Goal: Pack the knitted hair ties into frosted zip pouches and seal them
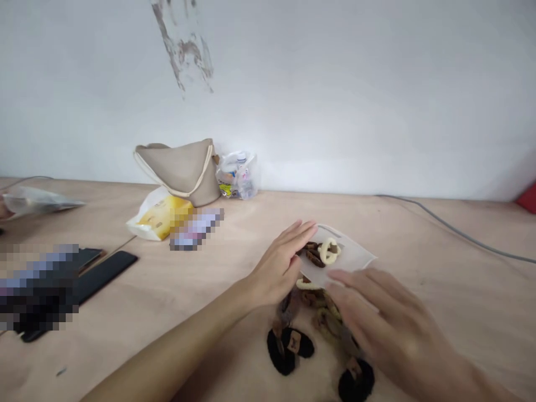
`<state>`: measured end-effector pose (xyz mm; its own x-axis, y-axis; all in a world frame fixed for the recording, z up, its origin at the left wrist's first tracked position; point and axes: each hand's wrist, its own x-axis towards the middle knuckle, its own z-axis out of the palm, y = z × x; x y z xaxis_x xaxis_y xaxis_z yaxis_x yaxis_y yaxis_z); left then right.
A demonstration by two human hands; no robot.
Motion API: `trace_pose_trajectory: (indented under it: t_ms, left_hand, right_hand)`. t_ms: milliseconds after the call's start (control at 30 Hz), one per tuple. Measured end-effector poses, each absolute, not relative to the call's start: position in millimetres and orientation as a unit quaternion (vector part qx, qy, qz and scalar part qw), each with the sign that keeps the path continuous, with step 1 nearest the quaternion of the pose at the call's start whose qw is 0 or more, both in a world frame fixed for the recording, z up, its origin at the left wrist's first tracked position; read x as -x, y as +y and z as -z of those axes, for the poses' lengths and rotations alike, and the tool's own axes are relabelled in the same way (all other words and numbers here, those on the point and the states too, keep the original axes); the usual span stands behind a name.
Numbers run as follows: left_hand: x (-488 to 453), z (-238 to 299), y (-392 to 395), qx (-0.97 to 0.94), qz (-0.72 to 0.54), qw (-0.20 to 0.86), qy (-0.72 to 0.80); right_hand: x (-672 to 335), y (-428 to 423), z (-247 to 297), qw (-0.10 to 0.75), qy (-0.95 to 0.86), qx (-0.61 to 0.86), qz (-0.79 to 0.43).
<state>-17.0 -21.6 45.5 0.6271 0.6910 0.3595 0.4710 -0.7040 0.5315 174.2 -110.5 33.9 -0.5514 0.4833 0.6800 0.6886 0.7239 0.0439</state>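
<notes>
Plain indoor workroom: long plywood table, scuffed white wall (tote bag, black phone lying on top).

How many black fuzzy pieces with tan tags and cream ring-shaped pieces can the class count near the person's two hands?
Black fuzzy pieces with tan tags: 2
Cream ring-shaped pieces: 2
Total: 4
</notes>
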Motion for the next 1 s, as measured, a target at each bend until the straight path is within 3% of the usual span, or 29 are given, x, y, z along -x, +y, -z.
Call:
trace_pose_trajectory:
  t_ms: [133,367,867,1000]
  left_hand:
    - [11,-48,-14,-0.860,-0.288,0.230,0.352]
    - [13,-53,-7,-0.845,-0.293,0.268,0.357]
    - [23,-57,-18,-0.856,-0.262,0.299,0.330]
    - [24,-58,-20,-0.862,-0.253,0.301,0.319]
  right_hand:
    - [-144,-109,-13,0.319,-0.875,0.350,0.102]
    - [-117,-95,10,0.227,-0.841,0.449,0.201]
    - [-140,-114,-21,0.331,-0.871,0.317,0.177]
    - [-145,-110,-12,0.311,-0.871,0.349,0.152]
